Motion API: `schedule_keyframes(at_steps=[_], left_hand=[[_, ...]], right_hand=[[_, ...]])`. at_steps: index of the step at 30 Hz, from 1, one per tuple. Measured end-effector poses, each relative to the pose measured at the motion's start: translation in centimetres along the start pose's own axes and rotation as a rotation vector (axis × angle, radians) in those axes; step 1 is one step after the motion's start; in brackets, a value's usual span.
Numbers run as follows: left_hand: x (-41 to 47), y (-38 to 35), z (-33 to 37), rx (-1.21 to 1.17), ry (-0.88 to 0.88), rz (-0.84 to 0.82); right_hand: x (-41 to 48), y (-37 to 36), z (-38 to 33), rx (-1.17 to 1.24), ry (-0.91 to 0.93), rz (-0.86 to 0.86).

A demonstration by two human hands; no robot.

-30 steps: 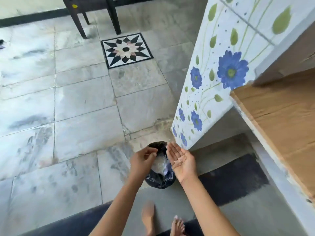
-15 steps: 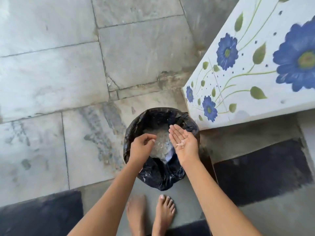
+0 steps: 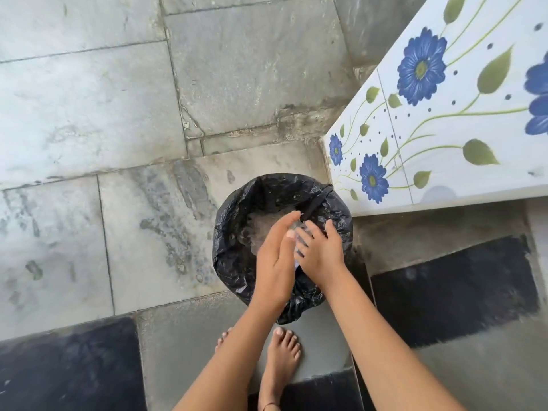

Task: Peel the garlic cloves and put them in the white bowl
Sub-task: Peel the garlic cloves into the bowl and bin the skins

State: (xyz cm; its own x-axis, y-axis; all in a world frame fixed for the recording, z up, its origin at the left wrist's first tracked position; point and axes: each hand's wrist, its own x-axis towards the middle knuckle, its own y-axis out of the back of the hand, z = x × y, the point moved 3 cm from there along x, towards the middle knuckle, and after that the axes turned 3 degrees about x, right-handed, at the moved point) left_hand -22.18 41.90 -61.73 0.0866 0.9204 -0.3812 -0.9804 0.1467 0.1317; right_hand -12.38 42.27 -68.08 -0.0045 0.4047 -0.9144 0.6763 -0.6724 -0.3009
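The left hand (image 3: 274, 262) and right hand (image 3: 321, 250) are side by side over a round bin lined with a crinkly black plastic bag (image 3: 237, 221). Both hands have straight, loose fingers and hold nothing I can see. Their fingertips cross, but it is too blurry to tell if they touch. The bin stands on the grey stone floor (image 3: 89, 99), just beside the corner of a white tiled wall with blue flowers (image 3: 444, 137). Two bare feet (image 3: 281, 354) stand near the bin. Where the garlic cloves and white bowl are, I cannot tell.
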Motion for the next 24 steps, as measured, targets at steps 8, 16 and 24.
schedule_keyframes(at_steps=[8,16,24], left_hand=[[3.4,-0.8,-6.2,0.452,0.269,-0.058],[3.5,0.0,-8.5,0.79,0.119,-0.286],[1.6,-0.9,-4.5,0.59,-0.058,-0.367]], right_hand=[[-1.3,0.5,-0.4,0.066,0.017,0.052],[-2.7,-0.3,-0.7,0.093,0.066,0.038],[-5.0,-1.6,-1.7,-0.166,0.184,0.148]])
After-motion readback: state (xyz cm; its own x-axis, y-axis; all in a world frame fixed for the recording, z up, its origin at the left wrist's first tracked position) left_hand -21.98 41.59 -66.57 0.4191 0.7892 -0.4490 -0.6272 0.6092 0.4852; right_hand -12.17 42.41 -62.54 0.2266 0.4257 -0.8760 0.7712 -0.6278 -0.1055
